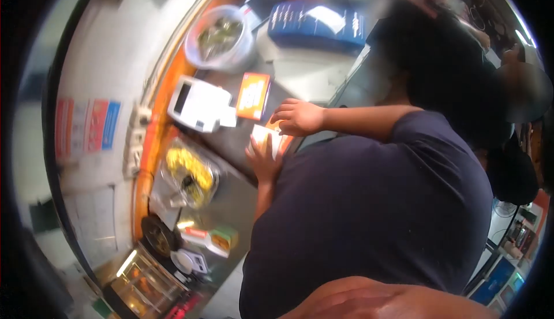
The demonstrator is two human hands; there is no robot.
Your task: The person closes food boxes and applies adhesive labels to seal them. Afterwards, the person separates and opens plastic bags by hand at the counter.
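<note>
At the counter's near edge, a small orange-and-white box (265,135) lies between my two hands, partly covered by them. My left hand (265,158) holds its white side with the fingers bent against it. From the other side, my right hand (299,117) comes over the box's orange edge, palm down and fingers curled onto it. The thumb contact is blurred. Just past my hands, a flat orange box (253,96) with white print lies on the dark counter (231,151). Beside that sits a white device (202,104) with a dark screen.
A white bucket (193,59) with greenish contents and a blue box (317,33) stand toward the upper side. Lower down are a clear container (187,172) with yellow contents, a small scale (190,261) and a lit glass case (141,287). Another person (444,65) in black is at the upper right.
</note>
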